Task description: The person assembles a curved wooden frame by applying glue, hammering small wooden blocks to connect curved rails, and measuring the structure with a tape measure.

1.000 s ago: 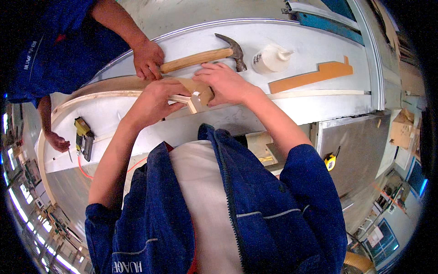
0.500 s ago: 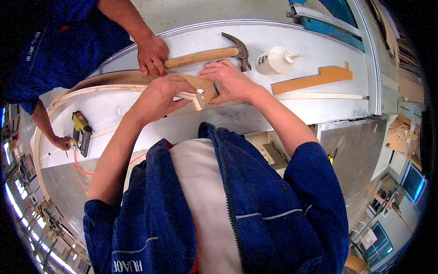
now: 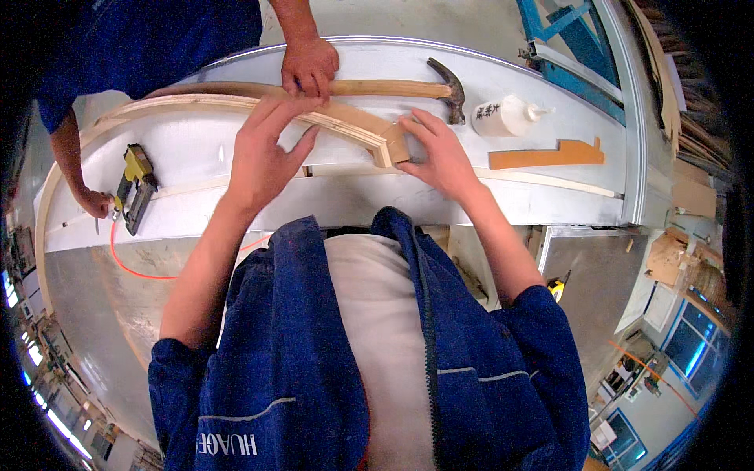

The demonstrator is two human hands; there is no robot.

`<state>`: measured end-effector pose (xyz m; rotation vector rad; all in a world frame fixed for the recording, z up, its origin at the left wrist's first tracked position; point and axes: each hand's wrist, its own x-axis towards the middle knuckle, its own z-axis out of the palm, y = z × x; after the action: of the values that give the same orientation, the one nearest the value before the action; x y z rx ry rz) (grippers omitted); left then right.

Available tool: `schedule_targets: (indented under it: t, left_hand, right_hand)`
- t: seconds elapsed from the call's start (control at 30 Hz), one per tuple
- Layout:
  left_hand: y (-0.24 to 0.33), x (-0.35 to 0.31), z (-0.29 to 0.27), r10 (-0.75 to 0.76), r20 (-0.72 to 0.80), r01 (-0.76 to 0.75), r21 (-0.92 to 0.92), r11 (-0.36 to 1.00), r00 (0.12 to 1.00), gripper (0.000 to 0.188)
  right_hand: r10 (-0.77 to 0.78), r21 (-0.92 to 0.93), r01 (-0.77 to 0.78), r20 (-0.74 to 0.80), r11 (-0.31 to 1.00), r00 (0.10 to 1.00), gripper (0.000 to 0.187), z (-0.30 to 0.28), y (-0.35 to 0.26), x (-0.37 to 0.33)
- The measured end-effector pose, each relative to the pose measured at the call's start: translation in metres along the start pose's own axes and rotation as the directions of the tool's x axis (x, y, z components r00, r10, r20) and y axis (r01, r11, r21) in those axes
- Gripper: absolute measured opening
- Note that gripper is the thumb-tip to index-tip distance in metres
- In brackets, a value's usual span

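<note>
Head view. The curved wooden strip [image 3: 345, 125] lies on the white workbench [image 3: 503, 82], arcing from about 9 o'clock up to its cut end near 12 o'clock of the frame centre. The left hand [image 3: 263, 153] rests flat on the strip with fingers extended and slightly spread; the fingertips point toward 1 o'clock and lie over the strip's upper edge. The right hand [image 3: 440, 153] sits at the 3 o'clock side of the strip's cut end, fingers spread, fingertips touching the end block; it grips nothing.

At 12 o'clock from the left hand, a co-worker's hand [image 3: 309, 67] presses down on the strip's far edge, fingers curled together. A hammer [image 3: 408, 88] with a wooden handle lies just beyond the strip, its head at 1 o'clock from the right hand. A white glue bottle [image 3: 506, 116] lies on its side just beside the hammer head, at its 3 o'clock. An orange wooden offcut [image 3: 546, 154] lies at 3 o'clock from the right hand. A yellow nail gun [image 3: 135, 188] with an orange hose sits at 9 o'clock from the left hand, with the co-worker's other hand [image 3: 96, 202] touching it.
</note>
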<state>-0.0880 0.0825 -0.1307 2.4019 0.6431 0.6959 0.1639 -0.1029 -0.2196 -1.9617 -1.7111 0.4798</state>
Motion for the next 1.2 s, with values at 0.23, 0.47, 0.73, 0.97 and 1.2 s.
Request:
schedule_targets:
  t: [0.23, 0.47, 0.73, 0.97, 1.2]
  left_hand:
    - [-0.03, -0.095, 0.059, -0.279, 0.398, 0.418, -0.323, 0.849, 0.874, 0.031]
    - [-0.002, -0.085, 0.102, -0.196, 0.671, 0.658, -0.553, 0.511, 0.715, 0.062]
    - [0.011, -0.088, 0.118, -0.204, 0.7, 0.704, -0.563, 0.434, 0.685, 0.08]
    - [0.012, -0.088, 0.118, -0.238, 0.499, 0.328, -0.099, 0.939, 0.833, 0.077]
    - [0.017, -0.073, 0.097, -0.081, 0.459, 0.077, 0.028, 0.997, 0.885, 0.048]
  right_hand:
    - [0.219, 0.143, -0.202, -0.111, 0.969, 0.969, 0.062, 0.028, -0.046, -0.031]
    - [0.255, 0.107, -0.236, -0.236, 0.966, 0.938, 0.045, 0.056, -0.062, -0.032]
    - [0.331, 0.178, -0.298, -0.2, 0.938, 0.922, 0.044, 0.056, -0.066, -0.03]
    - [0.244, 0.128, -0.219, -0.236, 0.967, 0.941, 0.045, 0.055, -0.059, -0.035]
    - [0.221, 0.182, -0.183, -0.217, 0.966, 0.951, 0.044, 0.044, -0.051, -0.035]
